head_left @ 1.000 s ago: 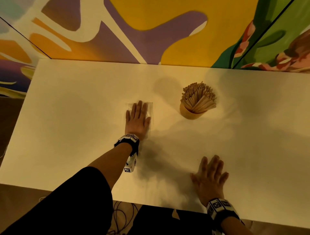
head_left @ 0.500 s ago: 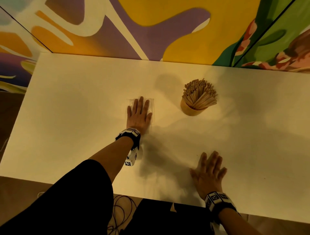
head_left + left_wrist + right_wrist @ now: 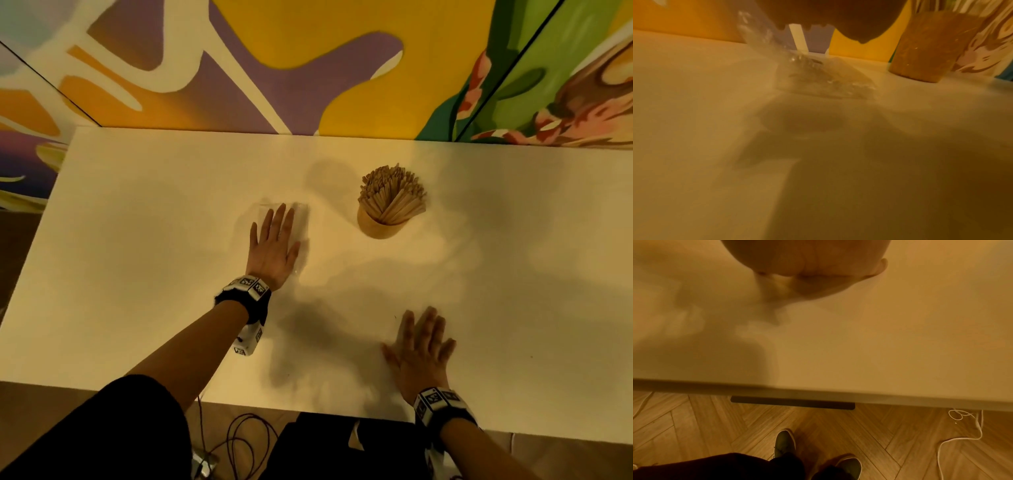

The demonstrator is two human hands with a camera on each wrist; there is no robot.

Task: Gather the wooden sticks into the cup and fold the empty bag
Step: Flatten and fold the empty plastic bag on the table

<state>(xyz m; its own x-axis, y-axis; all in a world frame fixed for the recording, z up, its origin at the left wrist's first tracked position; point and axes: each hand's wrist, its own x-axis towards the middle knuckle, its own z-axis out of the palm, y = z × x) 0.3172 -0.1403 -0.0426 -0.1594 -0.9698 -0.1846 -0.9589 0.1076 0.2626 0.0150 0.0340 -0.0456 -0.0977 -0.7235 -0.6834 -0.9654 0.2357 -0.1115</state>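
Note:
A round wooden cup (image 3: 378, 226) stands right of the table's middle, packed with wooden sticks (image 3: 392, 193) that fan out of its top. Left of it the clear plastic bag (image 3: 301, 219) lies flat on the white table (image 3: 137, 257). My left hand (image 3: 274, 240) rests palm down on the bag with straight fingers and covers most of it. In the left wrist view the bag (image 3: 818, 81) looks crumpled under the palm, with the cup (image 3: 929, 48) to the right. My right hand (image 3: 419, 346) lies flat with spread fingers near the table's front edge, holding nothing.
A painted wall (image 3: 308, 68) runs along the table's far edge. Below the front edge are wooden flooring (image 3: 879, 434), a white cable (image 3: 962, 426) and my shoes (image 3: 785, 443). Dark cables (image 3: 236, 442) lie on the floor by my legs.
Both hands stay flat where they were; the left keeps pressing the bag. Only the head view has shifted slightly.

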